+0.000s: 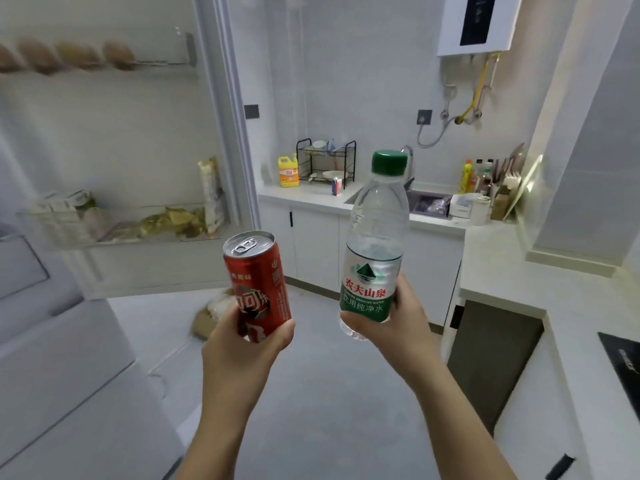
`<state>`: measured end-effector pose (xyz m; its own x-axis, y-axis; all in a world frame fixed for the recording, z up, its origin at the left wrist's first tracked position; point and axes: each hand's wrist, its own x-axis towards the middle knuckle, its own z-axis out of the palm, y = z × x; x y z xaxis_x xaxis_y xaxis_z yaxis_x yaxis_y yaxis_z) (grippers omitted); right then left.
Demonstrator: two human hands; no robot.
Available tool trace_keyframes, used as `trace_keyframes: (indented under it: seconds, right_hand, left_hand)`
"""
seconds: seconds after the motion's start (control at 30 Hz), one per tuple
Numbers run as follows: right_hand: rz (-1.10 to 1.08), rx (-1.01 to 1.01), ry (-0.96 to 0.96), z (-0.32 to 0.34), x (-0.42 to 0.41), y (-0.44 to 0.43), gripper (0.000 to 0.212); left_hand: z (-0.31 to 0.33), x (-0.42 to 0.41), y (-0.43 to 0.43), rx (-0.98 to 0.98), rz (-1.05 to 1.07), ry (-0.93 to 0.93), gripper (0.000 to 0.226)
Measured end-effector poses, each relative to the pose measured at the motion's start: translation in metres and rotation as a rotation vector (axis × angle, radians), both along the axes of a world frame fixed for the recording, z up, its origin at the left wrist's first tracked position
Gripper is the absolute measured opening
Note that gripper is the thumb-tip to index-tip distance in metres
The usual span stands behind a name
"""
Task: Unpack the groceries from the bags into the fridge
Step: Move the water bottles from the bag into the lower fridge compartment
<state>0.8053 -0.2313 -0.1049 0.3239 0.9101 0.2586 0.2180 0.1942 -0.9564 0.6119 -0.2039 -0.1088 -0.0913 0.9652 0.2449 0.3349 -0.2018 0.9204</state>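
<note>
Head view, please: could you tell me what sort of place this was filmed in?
Most likely a small home kitchen: an open fridge door with stocked shelves, a white counter with a sink and dish rack, and a wall-mounted water heater.

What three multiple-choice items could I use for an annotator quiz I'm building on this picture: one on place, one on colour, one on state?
1. Which hand holds the red metal drink can? A right B left C neither
2. The clear plastic water bottle has a cap of what colour? A blue B white C green
3. The white fridge door stands: A open B shut C taken off

Key: 1 B, the left hand grips the can; 2 C, the screw cap is green; 3 A, its inner shelves face the room.
</note>
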Motion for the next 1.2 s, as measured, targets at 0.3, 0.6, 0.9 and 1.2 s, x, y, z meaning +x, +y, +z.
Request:
trace_keyframes:
  seconds: [0.3,0.6,0.9,1.2]
  right_hand:
    - [0.383,0.058,0.014,0.026,-0.022,0.040,0.055]
    - [0.737,0.101,0.017,0.034,-0.055,0.047,0.047]
    - [1.002,0.140,0.020,0.088,-0.116,0.044,0.046]
    - [1.117,0.118,0.021,0.112,-0.150,0.042,0.044]
  left_hand:
    - [0.018,-0.022,-0.029,-0.043,0.333,-0.074,0.039]
    - [0.035,-0.036,-0.087,0.023,0.661,-0.009,0.037]
    - [0.080,-0.080,-0.122,0.079,0.801,0.094,0.049]
    - [0.112,-0.104,-0.133,0.117,0.833,0.098,0.052]
